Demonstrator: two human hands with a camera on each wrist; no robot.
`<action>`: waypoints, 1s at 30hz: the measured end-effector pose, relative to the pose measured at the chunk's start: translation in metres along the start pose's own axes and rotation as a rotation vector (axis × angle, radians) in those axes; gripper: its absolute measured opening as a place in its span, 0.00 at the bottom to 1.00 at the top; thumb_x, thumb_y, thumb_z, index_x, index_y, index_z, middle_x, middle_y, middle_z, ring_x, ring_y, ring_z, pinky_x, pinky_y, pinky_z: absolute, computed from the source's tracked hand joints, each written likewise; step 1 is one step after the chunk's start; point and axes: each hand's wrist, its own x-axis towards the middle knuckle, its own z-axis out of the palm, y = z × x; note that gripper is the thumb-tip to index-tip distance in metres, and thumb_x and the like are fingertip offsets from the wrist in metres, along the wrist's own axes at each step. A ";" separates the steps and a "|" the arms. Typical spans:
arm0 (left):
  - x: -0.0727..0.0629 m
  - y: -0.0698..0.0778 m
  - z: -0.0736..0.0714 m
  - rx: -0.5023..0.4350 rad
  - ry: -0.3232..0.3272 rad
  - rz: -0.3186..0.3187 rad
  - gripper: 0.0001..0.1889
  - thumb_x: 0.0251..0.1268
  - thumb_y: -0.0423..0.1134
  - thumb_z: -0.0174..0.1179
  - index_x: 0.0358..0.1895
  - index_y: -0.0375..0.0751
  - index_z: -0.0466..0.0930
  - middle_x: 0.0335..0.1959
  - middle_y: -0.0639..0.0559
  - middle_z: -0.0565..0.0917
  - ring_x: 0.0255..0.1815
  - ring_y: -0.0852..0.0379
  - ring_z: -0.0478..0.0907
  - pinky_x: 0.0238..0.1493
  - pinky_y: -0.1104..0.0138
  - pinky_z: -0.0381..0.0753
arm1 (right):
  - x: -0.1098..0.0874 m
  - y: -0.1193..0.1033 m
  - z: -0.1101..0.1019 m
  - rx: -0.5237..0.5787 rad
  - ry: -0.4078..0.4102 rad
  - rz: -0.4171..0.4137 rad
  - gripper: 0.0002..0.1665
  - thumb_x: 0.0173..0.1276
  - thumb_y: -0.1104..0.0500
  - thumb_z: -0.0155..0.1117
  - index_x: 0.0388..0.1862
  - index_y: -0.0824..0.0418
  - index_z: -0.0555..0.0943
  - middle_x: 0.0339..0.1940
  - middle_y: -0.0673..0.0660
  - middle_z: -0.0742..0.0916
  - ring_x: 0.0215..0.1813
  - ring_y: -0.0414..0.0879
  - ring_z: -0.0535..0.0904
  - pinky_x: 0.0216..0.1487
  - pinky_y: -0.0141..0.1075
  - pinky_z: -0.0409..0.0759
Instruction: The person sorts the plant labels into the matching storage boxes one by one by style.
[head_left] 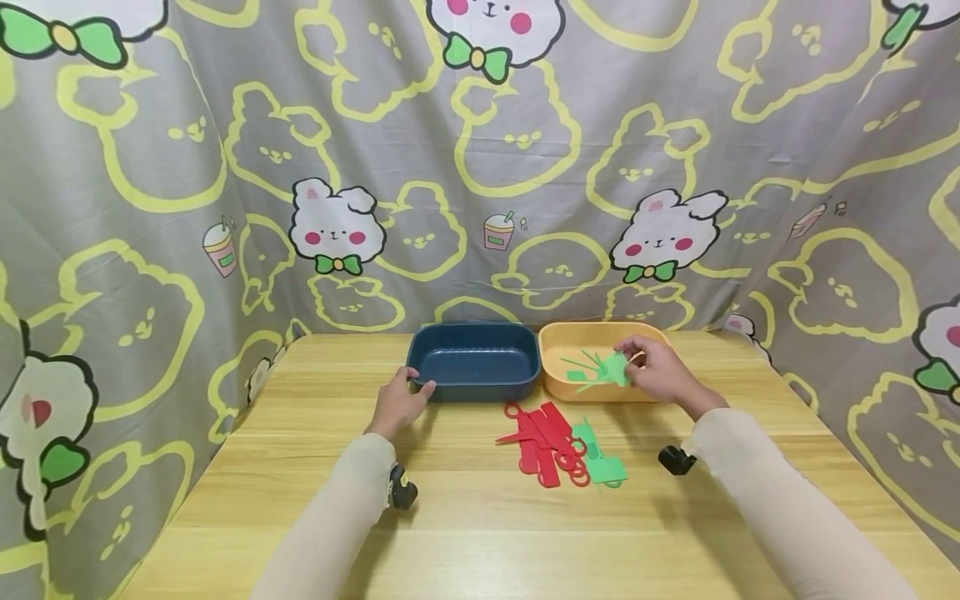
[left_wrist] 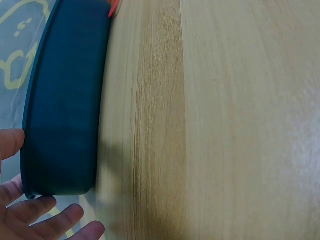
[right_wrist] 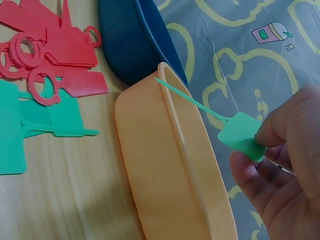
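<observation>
My right hand (head_left: pixel 660 371) pinches a green plastic tag with a thin tail (right_wrist: pixel 242 136) between thumb and fingers, above the orange bin (right_wrist: pixel 152 155). Inside that bin, more green pieces (head_left: pixel 576 376) with thin strips show in the head view. My left hand (head_left: pixel 399 406) is at the left end of the dark blue bin (head_left: pixel 480 391). Its thumb touches the rim and its fingers are spread by the end wall. In front of the bins lie a pile of red plastic tags (head_left: pixel 546 437) and several green tags (head_left: pixel 606 468), some overlapping.
Both bins stand side by side at the back of the wooden table (head_left: pixel 480 542). A patterned grey curtain (head_left: pixel 420 150) hangs right behind them and along the sides. A small black camera (head_left: pixel 677 459) is worn on the right wrist, another (head_left: pixel 402 490) on the left.
</observation>
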 end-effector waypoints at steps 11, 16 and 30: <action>-0.002 0.000 0.000 -0.003 0.022 0.018 0.24 0.70 0.50 0.56 0.59 0.35 0.68 0.60 0.31 0.74 0.61 0.33 0.69 0.60 0.47 0.68 | 0.003 -0.001 -0.006 -0.005 0.045 0.035 0.20 0.61 0.76 0.49 0.54 0.74 0.74 0.41 0.66 0.78 0.37 0.54 0.79 0.30 0.37 0.81; -0.001 -0.002 0.002 -0.007 0.016 0.012 0.24 0.70 0.49 0.56 0.59 0.35 0.68 0.60 0.31 0.74 0.61 0.32 0.68 0.61 0.47 0.66 | 0.002 0.000 -0.007 -0.029 0.085 0.047 0.21 0.62 0.74 0.51 0.56 0.72 0.73 0.42 0.66 0.78 0.37 0.52 0.79 0.28 0.36 0.80; 0.002 -0.002 0.002 0.008 0.015 0.011 0.25 0.69 0.50 0.57 0.59 0.36 0.68 0.61 0.32 0.73 0.61 0.34 0.69 0.60 0.48 0.67 | 0.001 0.000 -0.011 -0.064 0.124 0.065 0.24 0.66 0.71 0.51 0.62 0.70 0.70 0.46 0.67 0.77 0.49 0.63 0.80 0.32 0.36 0.79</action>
